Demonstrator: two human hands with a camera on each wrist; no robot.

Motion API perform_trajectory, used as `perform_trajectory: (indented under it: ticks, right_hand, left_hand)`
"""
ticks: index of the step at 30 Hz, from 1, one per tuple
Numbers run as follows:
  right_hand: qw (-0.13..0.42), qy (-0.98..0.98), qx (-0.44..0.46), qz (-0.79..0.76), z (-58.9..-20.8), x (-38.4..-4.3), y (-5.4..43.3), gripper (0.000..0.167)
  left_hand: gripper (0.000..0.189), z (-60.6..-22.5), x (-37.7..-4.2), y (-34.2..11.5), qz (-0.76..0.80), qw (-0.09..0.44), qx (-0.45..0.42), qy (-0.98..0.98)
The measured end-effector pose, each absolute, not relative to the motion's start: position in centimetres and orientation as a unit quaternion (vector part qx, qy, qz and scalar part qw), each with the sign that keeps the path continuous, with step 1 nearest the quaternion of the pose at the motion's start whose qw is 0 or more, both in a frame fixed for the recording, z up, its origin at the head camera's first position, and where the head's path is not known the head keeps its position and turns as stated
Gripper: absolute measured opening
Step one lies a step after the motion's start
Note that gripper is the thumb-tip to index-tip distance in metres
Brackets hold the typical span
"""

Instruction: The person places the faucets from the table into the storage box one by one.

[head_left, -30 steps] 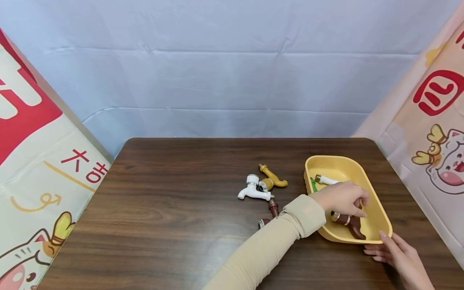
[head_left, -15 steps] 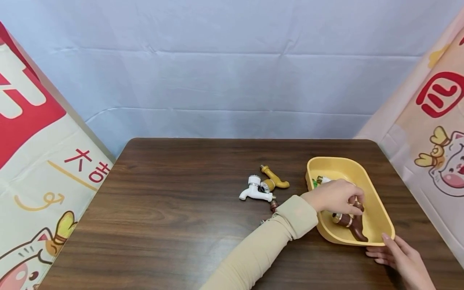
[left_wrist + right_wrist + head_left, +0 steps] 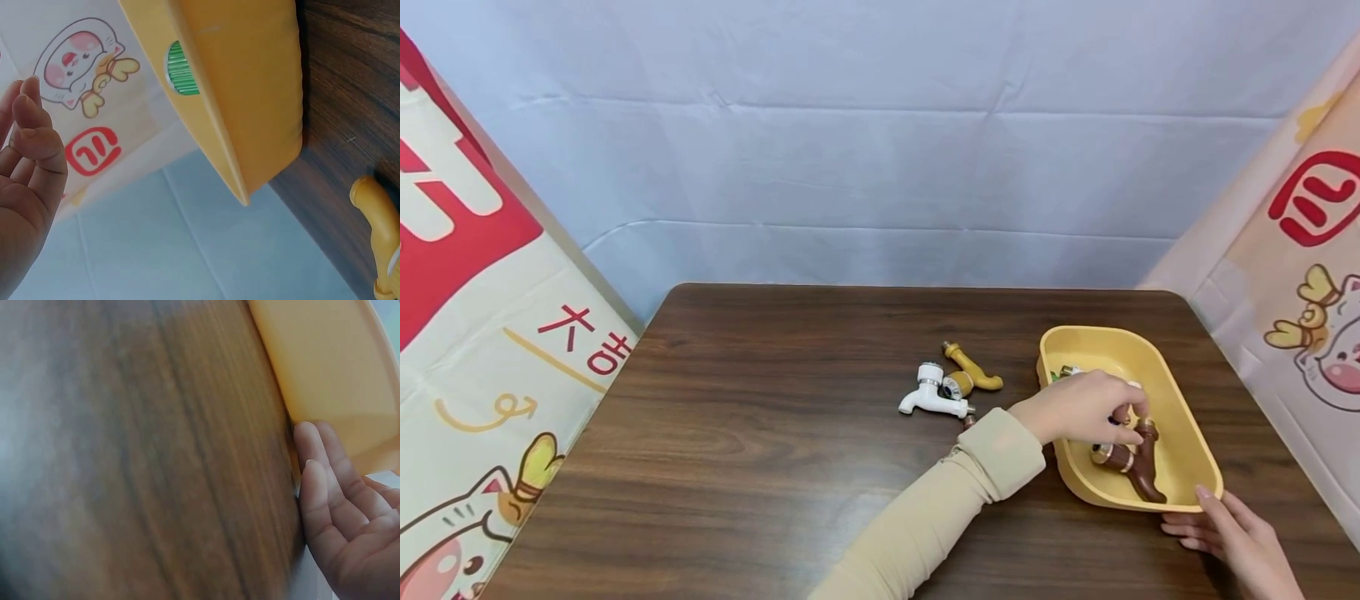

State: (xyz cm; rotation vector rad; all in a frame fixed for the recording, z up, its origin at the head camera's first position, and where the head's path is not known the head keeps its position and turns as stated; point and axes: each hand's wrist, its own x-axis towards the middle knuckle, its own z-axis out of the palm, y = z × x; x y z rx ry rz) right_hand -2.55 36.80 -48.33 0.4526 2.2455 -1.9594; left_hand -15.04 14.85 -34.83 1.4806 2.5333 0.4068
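My left hand (image 3: 1086, 407) hovers over the yellow basin (image 3: 1183, 408), fingers loosely bent, with its fingertips near the threaded end of a brown faucet (image 3: 1146, 471). That faucet lies on the basin floor. In the left wrist view nothing shows between the left fingers, and a ribbed green handle (image 3: 182, 70) peeks over the basin's rim. Most of the other faucets in the basin are hidden under the left hand. At the near right corner my right hand (image 3: 1240, 533) grips the basin, thumb on the rim and fingers below it, against the outer wall in the right wrist view.
Left of the basin, a white faucet (image 3: 931, 400) and a yellow faucet (image 3: 973, 372) lie close together on the wooden table (image 3: 760, 433). Another brown faucet (image 3: 969, 422) is mostly covered by the left sleeve (image 3: 925, 508). A pale cloth (image 3: 880, 167) hangs behind the table.
My left hand has drawn slightly back from the brown faucet, whose threaded end now shows. The left sleeve covers more of the brown faucet on the table. The right hand keeps its grip.
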Motion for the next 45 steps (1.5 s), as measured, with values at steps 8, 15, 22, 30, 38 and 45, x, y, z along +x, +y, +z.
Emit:
perform_trajectory:
  ticks: [8,15,22,30,38,45]
  right_hand:
    - [0.061,0.738,0.147,-0.656,-48.5,-2.4,37.0,0.015]
    - [0.071,0.749,0.162,-0.639,-48.3,-2.6,37.0,0.027]
    - [0.073,0.746,0.169,-0.64,-48.4,-2.7,37.1,0.029]
    - [0.076,0.749,0.17,-0.635,-48.5,-2.8,37.1,0.032]
    - [0.081,0.758,0.179,-0.622,-48.6,-2.9,37.0,0.042]
    - [0.072,0.744,0.17,-0.643,-48.7,-2.9,37.1,0.031]
  left_hand:
    - [0.024,-34.6,-14.8,13.7,0.133,0.076,0.5,0.852]
    - [0.026,-34.5,-14.8,12.8,0.149,0.088,0.491,0.854]
    - [0.027,-34.7,-14.8,12.0,0.151,0.092,0.487,0.855]
    - [0.027,-34.8,-14.5,10.9,0.16,0.085,0.489,0.853]
    - [0.024,-34.7,-14.2,9.6,0.184,0.072,0.49,0.849]
    - [0.024,-34.7,-13.9,8.7,0.2,0.063,0.492,0.845]
